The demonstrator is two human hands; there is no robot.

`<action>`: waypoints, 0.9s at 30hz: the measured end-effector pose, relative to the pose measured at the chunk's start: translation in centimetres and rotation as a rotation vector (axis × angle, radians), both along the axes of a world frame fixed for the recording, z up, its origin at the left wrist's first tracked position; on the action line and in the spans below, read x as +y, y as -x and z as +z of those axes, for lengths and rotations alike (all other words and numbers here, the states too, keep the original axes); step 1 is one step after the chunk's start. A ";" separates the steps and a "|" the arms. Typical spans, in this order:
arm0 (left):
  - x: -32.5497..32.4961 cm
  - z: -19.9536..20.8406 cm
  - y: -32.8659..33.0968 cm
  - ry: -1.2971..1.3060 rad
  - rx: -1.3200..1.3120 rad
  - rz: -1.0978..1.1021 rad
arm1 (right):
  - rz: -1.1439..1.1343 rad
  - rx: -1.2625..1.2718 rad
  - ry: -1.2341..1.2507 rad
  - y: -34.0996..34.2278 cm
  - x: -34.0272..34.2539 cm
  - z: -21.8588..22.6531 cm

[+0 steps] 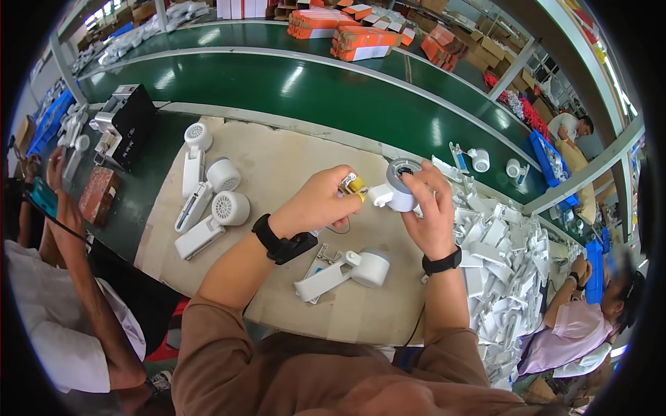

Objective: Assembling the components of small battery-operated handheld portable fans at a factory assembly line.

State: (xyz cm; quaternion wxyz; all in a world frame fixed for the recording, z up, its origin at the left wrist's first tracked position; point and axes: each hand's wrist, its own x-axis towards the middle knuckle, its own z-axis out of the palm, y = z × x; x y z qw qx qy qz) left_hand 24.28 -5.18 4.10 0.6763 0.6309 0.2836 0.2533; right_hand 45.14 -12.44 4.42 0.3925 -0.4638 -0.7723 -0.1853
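Left hand (316, 200) pinches a small yellow-and-metal part (355, 185); right hand (433, 211) grips a white-and-grey round head (399, 201) over the cardboard (284, 166), dark-centred end up, probably for finger access. Three white units (223, 175) sit left, likely freeing the middle.

A tan sheet (277, 154) covered the middle of a dark green bench (154, 159). On the sheet, 3 white round-headed units (209, 196) lay at 9 o'clock from the view's centre, and 1 similar white unit (347, 272) at 6 o'clock, beside a slim metal piece (322, 258) partly hidden by it. A black machine (132, 132) stood on the green at 10 o'clock, with a reddish-brown block (99, 196) at 9. White parts (494, 270) were heaped at 4 o'clock, apparently over the bench's side, though they hid their support.
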 end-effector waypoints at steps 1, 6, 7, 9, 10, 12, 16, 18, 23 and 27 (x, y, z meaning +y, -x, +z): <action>0.0 0.0 0.0 -0.055 0.034 0.015 | 0.000 -0.001 0.000 0.1 -0.1 0.2; -0.1 -0.1 0.2 -0.171 0.061 0.013 | 0.072 0.144 0.116 -0.3 -0.4 0.0; -0.2 -0.1 0.2 -0.275 0.096 0.014 | 0.071 0.146 0.117 -0.6 -0.3 -0.2; 0.1 -0.2 0.2 -0.334 0.116 0.019 | 0.258 0.479 0.453 -1.3 -0.3 -0.8; 0.2 -0.3 0.2 -0.395 0.134 0.030 | 0.249 0.485 0.454 -1.3 -0.4 -0.9; 0.3 -0.7 0.3 -0.479 0.162 0.016 | 0.496 0.878 0.699 -1.0 -0.6 -0.7; -0.4 -0.1 0.3 -0.677 0.383 -0.008 | 0.301 0.481 0.720 -0.3 -1.7 2.1; -0.5 -0.6 0.0 -0.733 0.423 -0.008 | 0.287 0.397 0.676 -0.3 -1.4 2.2; -1.2 -0.9 -0.6 -0.920 0.478 -0.045 | 0.267 0.318 0.658 -1.0 -1.6 1.8; -0.6 -0.5 -0.1 -0.651 0.357 -0.109 | 0.298 0.309 0.585 -0.7 -1.0 1.3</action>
